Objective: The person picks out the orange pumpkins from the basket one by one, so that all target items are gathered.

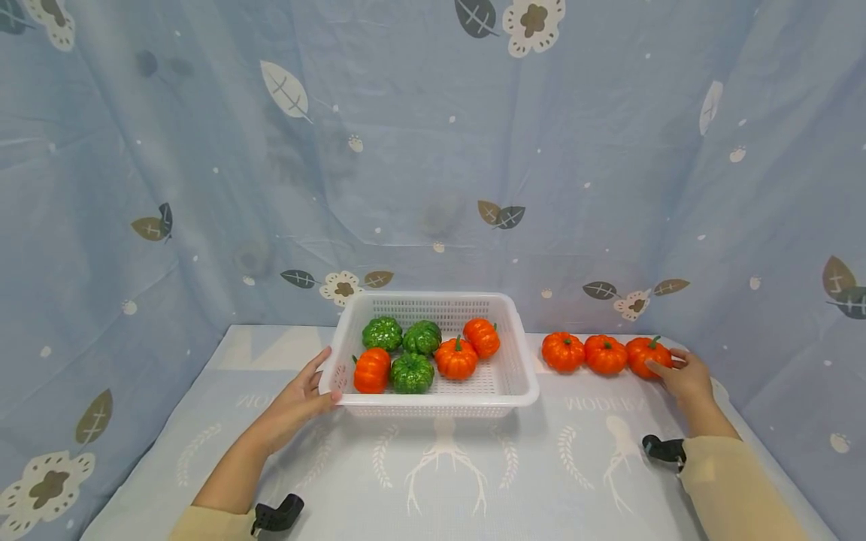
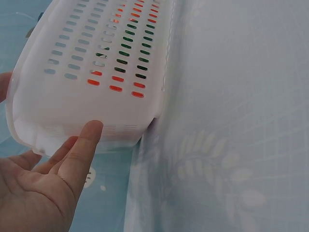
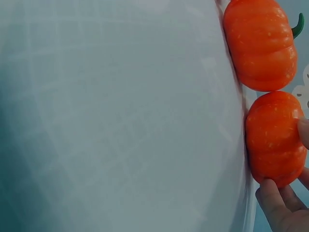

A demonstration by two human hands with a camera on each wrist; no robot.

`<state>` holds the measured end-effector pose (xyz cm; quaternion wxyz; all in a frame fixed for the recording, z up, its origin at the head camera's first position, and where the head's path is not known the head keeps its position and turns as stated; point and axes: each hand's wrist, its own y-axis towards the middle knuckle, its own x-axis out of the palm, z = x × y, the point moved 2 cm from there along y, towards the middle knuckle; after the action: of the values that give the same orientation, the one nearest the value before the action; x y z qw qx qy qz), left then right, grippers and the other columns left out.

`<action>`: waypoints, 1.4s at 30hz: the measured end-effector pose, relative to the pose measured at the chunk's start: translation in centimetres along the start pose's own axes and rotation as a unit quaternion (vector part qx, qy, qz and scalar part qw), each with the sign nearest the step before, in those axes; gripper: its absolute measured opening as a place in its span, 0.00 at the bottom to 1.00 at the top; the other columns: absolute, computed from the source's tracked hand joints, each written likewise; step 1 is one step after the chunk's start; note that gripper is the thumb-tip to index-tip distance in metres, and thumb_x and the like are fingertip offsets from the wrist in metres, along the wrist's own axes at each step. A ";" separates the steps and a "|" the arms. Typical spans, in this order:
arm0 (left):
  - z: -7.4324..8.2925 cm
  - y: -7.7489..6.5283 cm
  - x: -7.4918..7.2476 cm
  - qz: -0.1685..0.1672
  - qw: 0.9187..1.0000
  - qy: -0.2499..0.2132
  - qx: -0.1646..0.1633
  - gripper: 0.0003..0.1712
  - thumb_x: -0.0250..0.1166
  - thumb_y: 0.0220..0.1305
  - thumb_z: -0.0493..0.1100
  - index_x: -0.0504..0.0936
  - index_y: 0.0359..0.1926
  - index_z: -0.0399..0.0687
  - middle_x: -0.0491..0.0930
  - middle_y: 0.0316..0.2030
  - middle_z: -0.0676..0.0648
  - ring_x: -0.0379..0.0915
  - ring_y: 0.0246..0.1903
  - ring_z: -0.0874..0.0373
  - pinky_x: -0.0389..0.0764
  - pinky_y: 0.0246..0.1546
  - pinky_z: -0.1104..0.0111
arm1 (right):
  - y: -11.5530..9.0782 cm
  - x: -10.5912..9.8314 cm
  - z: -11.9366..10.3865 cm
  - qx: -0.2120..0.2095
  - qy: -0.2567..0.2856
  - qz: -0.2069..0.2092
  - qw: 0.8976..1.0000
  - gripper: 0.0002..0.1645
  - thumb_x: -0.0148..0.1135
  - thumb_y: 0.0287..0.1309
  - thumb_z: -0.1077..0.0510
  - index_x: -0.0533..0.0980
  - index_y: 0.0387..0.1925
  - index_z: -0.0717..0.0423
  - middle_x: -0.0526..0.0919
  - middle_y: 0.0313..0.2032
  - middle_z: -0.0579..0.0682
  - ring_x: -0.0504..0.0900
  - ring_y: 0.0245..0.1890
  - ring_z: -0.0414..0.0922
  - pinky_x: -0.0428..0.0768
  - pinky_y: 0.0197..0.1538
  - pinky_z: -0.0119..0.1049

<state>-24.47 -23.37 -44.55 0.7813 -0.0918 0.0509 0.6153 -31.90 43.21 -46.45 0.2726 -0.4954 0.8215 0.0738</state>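
A white plastic basket (image 1: 433, 401) stands at the back middle of the table, with three green pumpkins (image 1: 422, 338) and three orange ones (image 1: 456, 359) inside. My left hand (image 1: 291, 409) holds the basket's left end, thumb on the front rim and fingers along the side. The left wrist view shows those fingers (image 2: 82, 150) against the slotted wall. To the right of the basket, three orange pumpkins (image 1: 605, 355) line up side by side. My right hand (image 1: 690, 379) grips the rightmost orange pumpkin (image 3: 274, 140), which sits right beside its neighbour (image 3: 260, 46).
A pale patterned cloth (image 1: 541, 466) covers the table. Blue curtains (image 1: 433, 150) with leaf and flower prints hang behind and on both sides, close to the table's back edge. Small black devices (image 1: 279, 514) are worn at both wrists.
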 end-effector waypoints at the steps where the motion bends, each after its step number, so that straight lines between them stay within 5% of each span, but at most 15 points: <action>1: 0.0 0.0 0.0 0.001 1.000 0.001 -0.001 0.56 0.68 0.63 0.44 0.40 0.80 0.63 0.56 0.74 0.37 0.62 0.67 0.38 0.71 0.62 0.49 | 0.0 0.0 0.0 0.001 -0.001 0.000 1.000 0.47 0.60 0.68 0.50 0.50 0.74 0.70 0.55 0.69 0.76 0.60 0.67 0.68 0.67 0.66 0.55; 13: -0.2 0.1 -0.1 -0.002 1.000 0.001 0.004 0.56 0.68 0.63 0.44 0.40 0.80 0.64 0.55 0.74 0.37 0.60 0.68 0.37 0.70 0.63 0.47 | -1.0 -1.0 -1.0 -0.011 -0.041 -0.018 0.999 0.49 0.58 0.69 0.44 0.49 0.76 0.67 0.52 0.72 0.75 0.58 0.67 0.71 0.66 0.66 0.60; 23: -0.1 0.1 0.0 0.006 1.000 0.012 -0.003 0.56 0.68 0.63 0.44 0.41 0.80 0.64 0.55 0.74 0.36 0.61 0.67 0.37 0.69 0.63 0.45 | -4.1 -1.6 -4.4 -0.026 -0.032 -0.014 0.999 0.42 0.52 0.71 0.44 0.55 0.76 0.62 0.54 0.73 0.71 0.58 0.68 0.70 0.67 0.64 0.64; 35: 0.0 0.0 0.0 0.009 1.000 0.022 -0.004 0.56 0.69 0.62 0.48 0.41 0.80 0.64 0.55 0.74 0.36 0.62 0.67 0.36 0.69 0.62 0.44 | -7.8 0.3 -9.7 -0.138 -0.045 -0.093 0.985 0.41 0.55 0.71 0.44 0.60 0.72 0.67 0.60 0.68 0.73 0.59 0.66 0.71 0.66 0.64 0.65; 42: 0.0 0.0 0.0 0.007 1.000 0.025 -0.003 0.57 0.69 0.62 0.49 0.41 0.80 0.65 0.55 0.74 0.36 0.62 0.67 0.37 0.69 0.62 0.43 | -9.4 1.8 -12.3 -0.207 -0.073 -0.136 0.966 0.38 0.57 0.71 0.46 0.62 0.71 0.66 0.64 0.67 0.72 0.63 0.65 0.70 0.67 0.64 0.64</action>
<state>-24.49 -23.38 -44.51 0.7754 -0.1087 0.0694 0.6182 -29.14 32.29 -35.62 0.2305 -0.6412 0.6914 0.2400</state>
